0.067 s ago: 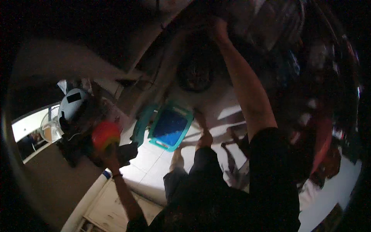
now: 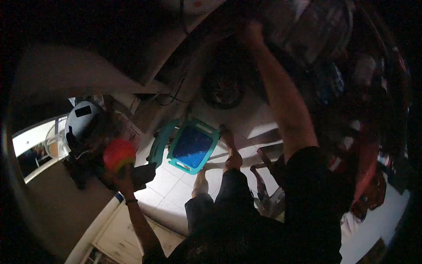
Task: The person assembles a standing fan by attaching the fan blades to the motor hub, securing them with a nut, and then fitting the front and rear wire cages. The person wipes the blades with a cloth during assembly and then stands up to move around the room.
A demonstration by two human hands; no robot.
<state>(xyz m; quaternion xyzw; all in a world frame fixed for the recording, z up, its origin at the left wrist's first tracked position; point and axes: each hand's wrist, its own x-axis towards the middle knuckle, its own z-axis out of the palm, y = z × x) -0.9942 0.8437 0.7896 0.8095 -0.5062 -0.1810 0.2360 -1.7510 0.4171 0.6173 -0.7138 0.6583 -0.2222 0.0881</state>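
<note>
My left hand [image 2: 121, 178] is raised at the left with its fingers closed. In it is a soft-looking, rounded red thing [image 2: 119, 153] with a yellow-green lower edge; blur hides its exact kind. Just beside this hand is a dark, flat-sided object [image 2: 143, 175]. My right arm stretches far up and forward, and my right hand [image 2: 252, 34] rests in deep shadow near a dark surface. Its fingers are too dark to make out, as is anything they touch.
A teal stool with a blue top [image 2: 192, 145] stands on the white tiled floor [image 2: 169, 187] by my feet. A grey rounded appliance [image 2: 83, 123] and a fan [image 2: 55, 143] are at the left. Below lies a pale wooden cabinet [image 2: 123, 229]. A dark round object [image 2: 223, 90] sits ahead.
The view has shifted slightly and become sharper. Both hands keep nearly the same places, the left still holding the red thing.
</note>
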